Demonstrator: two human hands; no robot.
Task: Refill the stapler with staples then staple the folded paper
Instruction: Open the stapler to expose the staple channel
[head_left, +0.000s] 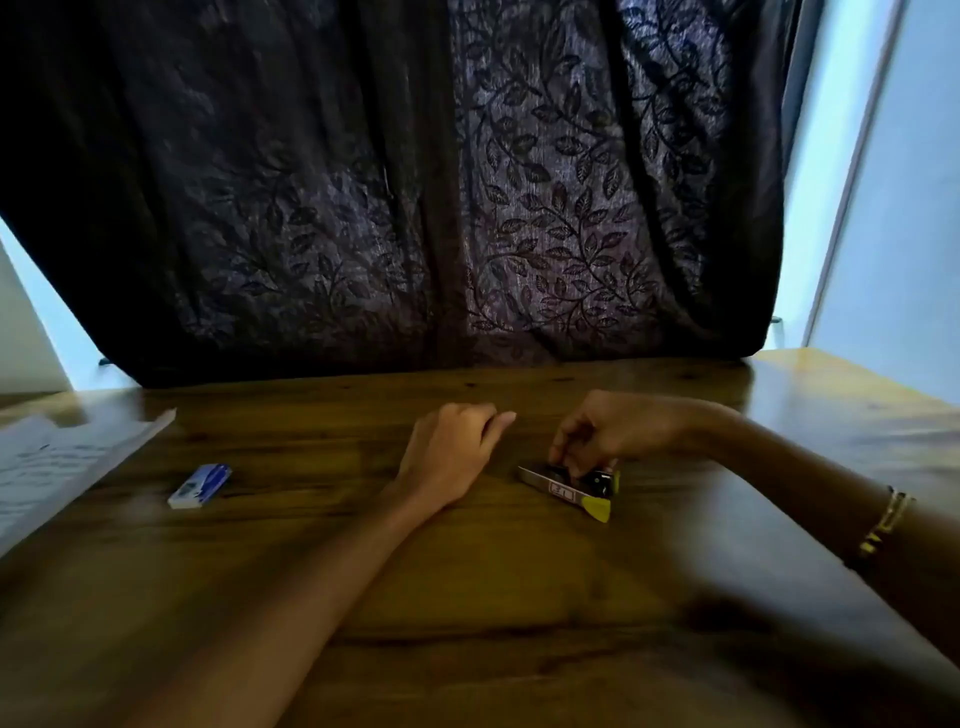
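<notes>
Stapler (571, 486) lies mid-surface, right of centre. Right hand (608, 431) fingers pinch its top; left hand (452, 452) rests loosely curled, empty, beside it. Staple box (200, 486) toward left edge, near paper (57, 467). Advice: steady the base with left before opening the magazine.

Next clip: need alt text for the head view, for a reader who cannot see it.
A person's right hand presses its fingers on a small stapler lying on a wooden table, while the left hand rests empty beside it. A blue-and-white staple box and folded paper lie to the left, before a dark leaf-patterned curtain.
</notes>
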